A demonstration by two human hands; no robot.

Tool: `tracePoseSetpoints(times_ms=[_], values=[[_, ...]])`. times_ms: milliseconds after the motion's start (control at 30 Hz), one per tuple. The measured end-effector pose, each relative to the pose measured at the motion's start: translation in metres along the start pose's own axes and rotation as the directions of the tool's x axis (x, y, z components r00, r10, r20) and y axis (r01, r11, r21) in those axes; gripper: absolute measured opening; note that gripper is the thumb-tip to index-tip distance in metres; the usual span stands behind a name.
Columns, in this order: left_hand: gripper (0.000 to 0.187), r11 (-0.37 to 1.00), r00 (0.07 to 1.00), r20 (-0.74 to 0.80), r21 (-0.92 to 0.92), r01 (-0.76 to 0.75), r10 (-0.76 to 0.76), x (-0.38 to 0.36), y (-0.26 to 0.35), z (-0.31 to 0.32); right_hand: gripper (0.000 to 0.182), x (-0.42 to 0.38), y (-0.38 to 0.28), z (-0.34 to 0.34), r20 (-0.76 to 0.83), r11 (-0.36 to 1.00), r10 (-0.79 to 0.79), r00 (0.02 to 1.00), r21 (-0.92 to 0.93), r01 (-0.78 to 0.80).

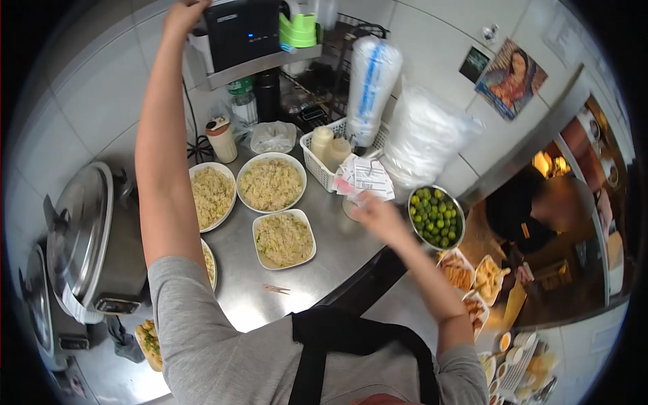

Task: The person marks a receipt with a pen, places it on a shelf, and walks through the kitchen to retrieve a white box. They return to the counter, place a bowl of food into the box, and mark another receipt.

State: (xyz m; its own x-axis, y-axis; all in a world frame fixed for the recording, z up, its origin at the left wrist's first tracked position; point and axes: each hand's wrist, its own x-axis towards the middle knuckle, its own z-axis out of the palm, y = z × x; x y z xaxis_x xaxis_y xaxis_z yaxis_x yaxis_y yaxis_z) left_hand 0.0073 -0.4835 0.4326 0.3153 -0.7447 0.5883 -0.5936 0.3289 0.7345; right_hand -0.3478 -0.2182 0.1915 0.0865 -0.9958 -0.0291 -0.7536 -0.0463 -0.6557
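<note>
My left hand (183, 15) reaches up to the top left corner of a black printer (241, 35) with a small blue light; its fingertips are partly cut off by the frame edge. At the lower edge of a stack of printed paper slips (368, 177) is my right hand (378, 219), its fingers curled together and slightly blurred. What they grip, if anything, is hidden. Below the slips a round base (351, 208) partly shows. Rice fills a square white bowl (284, 265) and two round bowls, a middle one (302, 191) and a left one (228, 210).
A metal bowl of green limes (437, 217) stands right of my right hand. Behind are a white basket (317, 160) with squeeze bottles and bagged plastic stacks (372, 81). Rice cookers (84, 229) line the left. A clothespin (276, 289) lies on the counter. Another person (533, 216) stands beyond the opening.
</note>
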Motion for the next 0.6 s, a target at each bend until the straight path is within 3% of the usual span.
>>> tracePoseSetpoints(times_ms=[33,100,133,167,200,267,300,367,400,467,533,567,600], values=[[0.036,1.000,0.999,0.029,-0.005,-0.020,0.020,0.014,-0.005,0.002,0.020,0.001,0.021,0.039,-0.031,0.996,-0.082,0.996,0.035,0.083],[0.044,0.889,0.953,0.056,0.346,-0.299,0.299,0.061,-0.029,0.007,0.023,0.009,0.072,0.108,-0.113,0.989,-0.127,0.986,-0.095,0.116],[0.037,0.873,0.958,0.013,0.408,-0.268,0.288,0.061,-0.025,0.010,0.026,0.012,0.084,0.128,-0.118,0.982,-0.094,0.989,-0.175,0.072],[0.036,0.840,0.926,-0.041,0.438,-0.320,0.374,0.058,-0.022,0.012,0.030,0.015,0.094,0.141,-0.133,0.967,-0.052,0.990,-0.254,0.017],[0.034,0.911,0.951,-0.077,0.321,-0.261,0.300,0.050,-0.013,0.012,0.033,0.018,0.105,0.151,-0.196,0.933,-0.161,0.967,-0.348,0.085],[0.029,0.904,0.880,-0.209,0.064,-0.423,0.427,0.014,0.009,0.018,0.040,0.016,0.107,0.146,-0.246,0.882,-0.283,0.927,-0.446,0.151],[0.026,0.835,0.866,-0.246,-0.248,-0.491,0.436,0.002,0.012,0.031,0.043,0.009,0.096,0.131,-0.242,0.880,-0.303,0.922,-0.443,0.173],[0.014,0.692,0.889,-0.210,-0.565,-0.449,0.406,-0.073,0.044,0.040,0.041,-0.015,0.048,0.067,-0.172,0.976,-0.146,0.974,-0.187,0.113],[0.010,0.584,0.893,-0.197,-0.695,-0.418,0.405,-0.122,0.059,0.045,0.039,-0.023,0.039,0.041,-0.275,0.985,-0.171,0.946,-0.045,0.165],[0.007,0.545,0.918,-0.052,-0.791,-0.278,0.394,-0.224,0.096,0.051,0.040,-0.038,0.021,-0.008,-0.539,0.912,-0.201,0.818,0.202,0.356],[0.013,0.612,0.894,0.083,-0.756,-0.232,0.441,-0.304,0.105,0.067,0.054,-0.073,-0.006,-0.061,-0.666,0.591,-0.192,0.721,0.508,0.627],[0.011,0.521,0.865,0.164,-0.845,-0.125,0.473,-0.338,0.101,0.086,0.059,-0.093,-0.015,-0.079,-0.713,0.564,-0.272,0.646,0.425,0.708],[0.009,0.568,0.868,0.261,-0.823,-0.029,0.423,-0.377,0.103,0.098,0.059,-0.108,-0.013,-0.090,-0.745,0.623,-0.314,0.589,0.306,0.720]])
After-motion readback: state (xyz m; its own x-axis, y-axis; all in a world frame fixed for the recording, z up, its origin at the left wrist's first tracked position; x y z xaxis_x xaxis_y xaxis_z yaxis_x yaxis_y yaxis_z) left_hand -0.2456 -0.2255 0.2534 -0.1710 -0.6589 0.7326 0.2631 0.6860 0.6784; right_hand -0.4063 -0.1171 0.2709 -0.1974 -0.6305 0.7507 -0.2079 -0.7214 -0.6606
